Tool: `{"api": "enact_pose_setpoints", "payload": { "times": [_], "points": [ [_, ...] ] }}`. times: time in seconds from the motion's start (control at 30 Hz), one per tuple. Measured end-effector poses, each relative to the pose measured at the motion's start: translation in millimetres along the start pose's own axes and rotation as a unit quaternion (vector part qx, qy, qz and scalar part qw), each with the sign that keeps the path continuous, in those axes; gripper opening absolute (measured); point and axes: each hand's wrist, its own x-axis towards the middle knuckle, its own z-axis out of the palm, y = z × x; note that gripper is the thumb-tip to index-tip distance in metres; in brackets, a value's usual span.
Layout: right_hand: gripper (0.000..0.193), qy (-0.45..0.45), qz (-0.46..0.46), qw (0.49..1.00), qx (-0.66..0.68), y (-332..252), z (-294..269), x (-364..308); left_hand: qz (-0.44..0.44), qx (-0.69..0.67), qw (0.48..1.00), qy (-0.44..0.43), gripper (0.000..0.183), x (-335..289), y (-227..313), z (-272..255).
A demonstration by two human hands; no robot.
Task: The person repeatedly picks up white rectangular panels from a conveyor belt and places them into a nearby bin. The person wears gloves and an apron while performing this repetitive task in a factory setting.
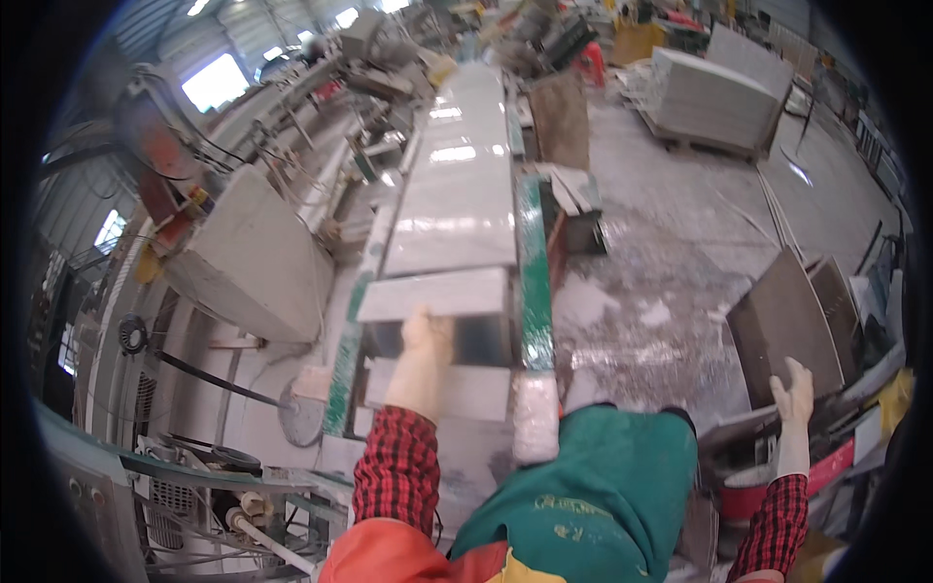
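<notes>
My left hand (426, 352), in a cream glove, is at the near edge of a white stone strip (442, 290). Its fingers look closed on that edge, though they are blurred. Beyond the strip lies a long glossy white slab (452, 209) between the side rails. A dark gap and another pale strip (478, 392) are on the near side of my left hand. Far to the right, my right hand (794, 391), also gloved, has its fingers apart and holds nothing visible. It is beside a brown-grey panel (782, 325) that leans upright; whether they touch is unclear.
A green rail (535, 272) with a wrapped near end (535, 418) runs along the line's right side. To the left stand a large pale housing (258, 257) and a round grey disc (301, 413). Stacked white slabs (705, 97) stand far right above a wet floor (632, 301).
</notes>
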Motion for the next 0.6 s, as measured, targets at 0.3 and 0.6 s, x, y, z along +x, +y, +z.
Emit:
{"api": "enact_pose_setpoints", "payload": {
  "times": [0.3,0.6],
  "points": [
    [0.053,-0.003,0.243,0.934,-0.264,133,-34,-160,0.033,0.047,0.996,0.071,0.033,4,-14,9],
    [0.049,0.006,0.234,0.933,-0.273,119,-30,-164,0.042,0.090,0.993,0.056,0.030,16,-24,22]
  ]
}}
